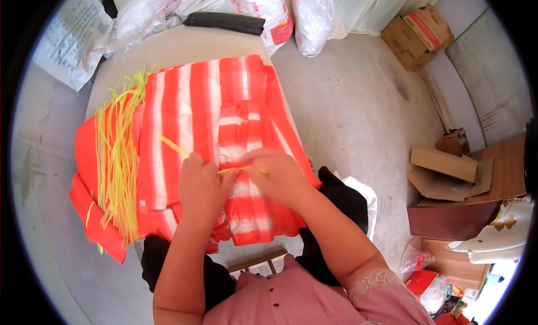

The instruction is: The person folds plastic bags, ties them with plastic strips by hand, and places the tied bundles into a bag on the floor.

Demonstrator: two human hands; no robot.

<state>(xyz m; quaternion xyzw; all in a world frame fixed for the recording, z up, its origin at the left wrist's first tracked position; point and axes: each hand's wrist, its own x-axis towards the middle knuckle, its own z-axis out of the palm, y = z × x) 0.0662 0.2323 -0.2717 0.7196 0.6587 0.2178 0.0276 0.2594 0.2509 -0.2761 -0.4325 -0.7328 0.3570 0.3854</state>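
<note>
My left hand point(200, 183) pinches a yellow tie strip point(175, 146), whose free end sticks out up and to the left. My right hand point(274, 174) grips the same strip, which runs taut between the two hands. Directly beneath them lies a folded bundle of red-and-white striped plastic bags point(242, 130), with the strip across its middle. That bundle rests on a wide stack of similar striped bags point(174, 109). To the left, a heap of loose yellow strips point(117, 168) lies over red plastic. A tied red roll point(96, 218) sits at the lower left.
A black rolled bag point(224, 23) lies at the table's far edge point(168, 43). White printed sacks point(255, 8) stand behind it. Cardboard boxes point(417, 38) are by the far-right wall. An opened carton point(448, 171) is on brown furniture at right.
</note>
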